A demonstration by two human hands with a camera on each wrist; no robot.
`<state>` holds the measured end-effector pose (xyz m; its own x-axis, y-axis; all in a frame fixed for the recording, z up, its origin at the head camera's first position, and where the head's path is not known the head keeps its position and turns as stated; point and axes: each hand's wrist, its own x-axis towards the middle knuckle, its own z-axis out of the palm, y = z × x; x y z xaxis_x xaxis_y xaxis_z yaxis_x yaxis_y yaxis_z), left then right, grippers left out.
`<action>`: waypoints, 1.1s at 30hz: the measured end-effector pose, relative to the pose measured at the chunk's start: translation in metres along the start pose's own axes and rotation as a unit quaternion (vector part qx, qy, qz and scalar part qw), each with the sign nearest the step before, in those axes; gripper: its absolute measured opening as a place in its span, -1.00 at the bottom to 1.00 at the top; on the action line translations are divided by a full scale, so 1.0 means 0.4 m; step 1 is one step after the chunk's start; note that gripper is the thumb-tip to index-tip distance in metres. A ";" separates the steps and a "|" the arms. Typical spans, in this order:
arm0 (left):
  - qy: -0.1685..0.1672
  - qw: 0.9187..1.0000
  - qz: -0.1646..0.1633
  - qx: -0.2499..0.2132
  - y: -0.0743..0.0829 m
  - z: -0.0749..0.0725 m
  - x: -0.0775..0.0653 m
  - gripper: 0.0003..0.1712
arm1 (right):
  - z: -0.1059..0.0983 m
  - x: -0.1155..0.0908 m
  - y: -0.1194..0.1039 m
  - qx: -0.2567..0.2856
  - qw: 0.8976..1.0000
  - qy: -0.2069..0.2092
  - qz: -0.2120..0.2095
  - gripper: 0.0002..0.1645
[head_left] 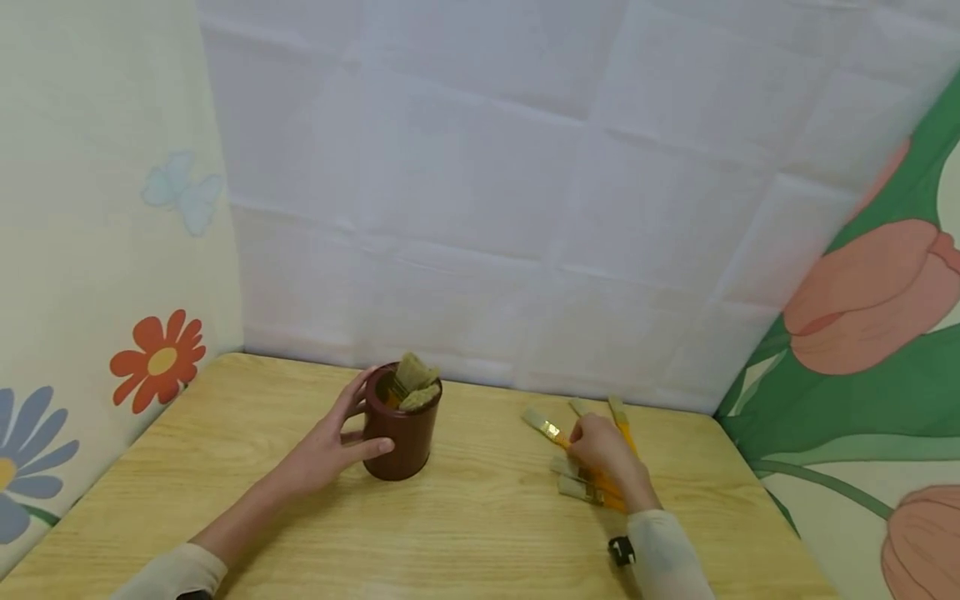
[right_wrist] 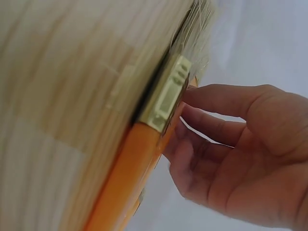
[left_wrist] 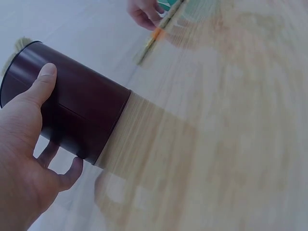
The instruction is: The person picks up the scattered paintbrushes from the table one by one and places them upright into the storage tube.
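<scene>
A dark brown cylindrical pot [head_left: 401, 442] stands upright on the wooden table, holding paintbrushes [head_left: 415, 375] whose pale bristles point up. My left hand [head_left: 326, 450] grips the pot's side, its thumb [left_wrist: 46, 77] on the near wall and the fingers round the far side. On the right, my right hand [head_left: 606, 454] is down among several loose paintbrushes with orange handles. It pinches a paintbrush [head_left: 545, 425] whose bristles point to the far left. In the right wrist view, a nearer paintbrush [right_wrist: 161, 101] with a gold ferrule partly hides the fingertips.
More paintbrushes [head_left: 581, 489] lie left of the right wrist, and another paintbrush [head_left: 620, 414] lies beyond that hand. A white cloth wall [head_left: 465, 208] rises behind the table [head_left: 480, 533]. Flower-printed panels [head_left: 862, 317] flank both sides.
</scene>
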<state>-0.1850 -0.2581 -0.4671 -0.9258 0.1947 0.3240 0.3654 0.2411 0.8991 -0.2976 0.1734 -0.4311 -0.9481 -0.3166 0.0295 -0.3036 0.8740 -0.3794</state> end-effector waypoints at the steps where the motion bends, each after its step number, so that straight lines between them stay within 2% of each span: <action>1: 0.001 1.000 0.001 0.000 0.002 0.000 0.000 0.13 | 0.000 0.001 -0.001 0.004 1.000 0.002 0.000 -0.89; 7: -0.001 1.000 0.001 -0.001 0.004 0.006 0.004 0.13 | -0.007 -0.004 -0.010 0.041 0.999 0.012 0.008 -0.85; 13: 0.000 1.000 0.001 -0.002 -0.001 0.008 0.007 0.12 | -0.014 0.002 -0.022 0.070 0.995 0.055 -0.043 -0.86; 18: 0.003 1.000 -0.002 -0.003 -0.001 0.002 -0.001 0.13 | -0.024 0.008 -0.049 0.108 0.986 0.092 -0.084 -0.90; 26: 0.004 1.000 -0.003 0.003 0.002 -0.001 -0.003 0.12 | -0.072 -0.022 -0.123 0.143 0.976 0.123 -0.109 -0.90; 33: 0.000 1.000 0.000 -0.003 0.009 0.003 0.000 0.12 | -0.097 -0.056 -0.182 0.215 0.957 0.143 -0.134 -0.87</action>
<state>-0.1834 -0.2560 -0.4642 -0.9260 0.1939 0.3240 0.3646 0.2361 0.9008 -0.2582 0.1313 -0.3683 -0.8474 -0.3405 0.4074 -0.5308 0.5245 -0.6657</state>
